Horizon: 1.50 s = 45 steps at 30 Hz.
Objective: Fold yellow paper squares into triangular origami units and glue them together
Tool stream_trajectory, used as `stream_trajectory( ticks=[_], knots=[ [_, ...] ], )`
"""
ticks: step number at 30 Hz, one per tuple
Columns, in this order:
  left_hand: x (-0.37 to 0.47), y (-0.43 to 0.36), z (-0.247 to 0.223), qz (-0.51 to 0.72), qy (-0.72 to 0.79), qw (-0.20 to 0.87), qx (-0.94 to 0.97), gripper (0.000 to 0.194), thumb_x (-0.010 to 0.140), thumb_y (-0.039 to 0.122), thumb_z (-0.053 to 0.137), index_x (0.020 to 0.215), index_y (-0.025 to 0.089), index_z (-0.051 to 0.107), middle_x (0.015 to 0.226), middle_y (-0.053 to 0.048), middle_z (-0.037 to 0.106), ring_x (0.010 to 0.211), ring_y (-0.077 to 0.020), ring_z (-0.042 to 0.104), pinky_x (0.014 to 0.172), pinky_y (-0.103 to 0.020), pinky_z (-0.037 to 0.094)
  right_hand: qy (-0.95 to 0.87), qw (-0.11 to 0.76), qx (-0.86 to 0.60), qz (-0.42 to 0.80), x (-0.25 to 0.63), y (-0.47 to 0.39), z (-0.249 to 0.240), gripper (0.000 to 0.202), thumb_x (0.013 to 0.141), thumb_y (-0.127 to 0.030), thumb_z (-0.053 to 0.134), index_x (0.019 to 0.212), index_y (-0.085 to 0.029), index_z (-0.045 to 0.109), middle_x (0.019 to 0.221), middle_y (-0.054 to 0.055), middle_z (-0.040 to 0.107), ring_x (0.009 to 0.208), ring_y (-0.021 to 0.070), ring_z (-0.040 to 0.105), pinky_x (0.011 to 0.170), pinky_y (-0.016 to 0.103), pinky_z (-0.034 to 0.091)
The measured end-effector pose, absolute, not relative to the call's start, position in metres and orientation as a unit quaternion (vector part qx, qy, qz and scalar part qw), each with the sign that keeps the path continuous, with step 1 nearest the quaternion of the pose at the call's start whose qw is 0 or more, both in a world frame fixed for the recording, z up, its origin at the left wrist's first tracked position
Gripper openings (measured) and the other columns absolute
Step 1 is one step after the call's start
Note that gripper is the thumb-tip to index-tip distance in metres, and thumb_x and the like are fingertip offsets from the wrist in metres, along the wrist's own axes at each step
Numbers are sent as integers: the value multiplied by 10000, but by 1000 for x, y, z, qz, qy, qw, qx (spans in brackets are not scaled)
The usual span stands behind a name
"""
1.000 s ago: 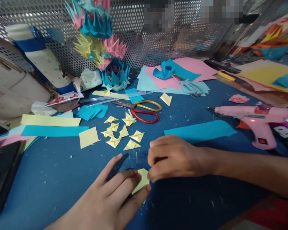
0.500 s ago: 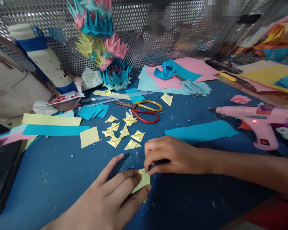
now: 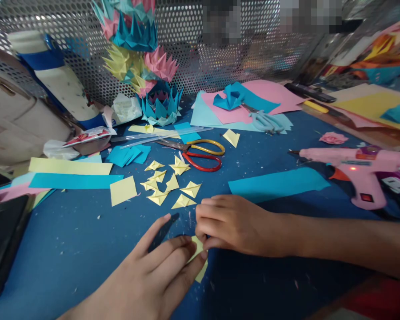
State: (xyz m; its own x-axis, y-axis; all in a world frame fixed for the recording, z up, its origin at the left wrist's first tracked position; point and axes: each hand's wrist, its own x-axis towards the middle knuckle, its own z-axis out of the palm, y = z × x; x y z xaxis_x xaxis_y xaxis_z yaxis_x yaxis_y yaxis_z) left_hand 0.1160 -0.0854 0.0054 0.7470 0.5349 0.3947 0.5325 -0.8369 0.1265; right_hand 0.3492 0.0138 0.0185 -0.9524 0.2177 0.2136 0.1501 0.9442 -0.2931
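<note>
A small yellow paper square (image 3: 202, 272) lies on the blue table, partly covered by my fingers. My left hand (image 3: 145, 273) holds it down from the left, thumb and fingertips on either side of it and the outer fingers stretched out. From the right, my right hand (image 3: 238, 224) is closed with thumb and fingertips pinched at the paper's upper right corner; the fold there is hidden. Just beyond my hands lie several folded yellow paper pieces (image 3: 158, 196) and a flat yellow square (image 3: 123, 191).
Scissors (image 3: 205, 161) with red and yellow handles lie behind the folded pieces. A pink glue gun (image 3: 363, 171) rests at right beside a blue paper strip (image 3: 276, 183). A black phone (image 3: 8, 244) lies at left. Behind stand a bottle (image 3: 56, 82) and a folded-paper tower (image 3: 162, 102).
My right hand has shifted slightly left and toward me at the paper's corner, and more paper shows below my left thumb. My left hand has stayed nearly still.
</note>
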Motion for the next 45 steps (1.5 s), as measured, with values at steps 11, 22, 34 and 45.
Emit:
stream_trajectory(
  ticks=[11,22,34,45],
  knots=[
    [119,-85,10,201,290,-8,936,365,1066,195,353,1329,152,604,1151,-34,678,1177,-165,559,1260,-493,10,-984,153,-82,41,348,10,20,255,1052,-279,434,905,-158,602,931,31,616,765,149,519,693,293,401],
    [119,-87,6,194,297,-26,935,355,1050,176,379,1315,185,616,1091,-59,651,1173,-185,566,1243,-537,106,-972,207,-7,110,363,26,28,310,1071,-312,410,938,-231,679,866,-23,635,736,115,490,632,299,314],
    [116,-88,6,189,285,-20,940,331,1034,184,450,1330,151,595,1123,-73,648,1184,-195,575,1238,-556,119,-977,187,95,-51,362,32,35,174,995,-203,548,883,-184,681,756,-11,582,685,126,480,520,318,274],
    [115,-86,23,184,275,-15,944,362,1072,172,334,1258,126,642,1099,-65,701,1172,-167,601,1252,-484,125,-966,218,119,-76,352,25,31,248,999,-168,478,855,-191,678,906,2,673,770,128,552,528,300,331]
  ],
)
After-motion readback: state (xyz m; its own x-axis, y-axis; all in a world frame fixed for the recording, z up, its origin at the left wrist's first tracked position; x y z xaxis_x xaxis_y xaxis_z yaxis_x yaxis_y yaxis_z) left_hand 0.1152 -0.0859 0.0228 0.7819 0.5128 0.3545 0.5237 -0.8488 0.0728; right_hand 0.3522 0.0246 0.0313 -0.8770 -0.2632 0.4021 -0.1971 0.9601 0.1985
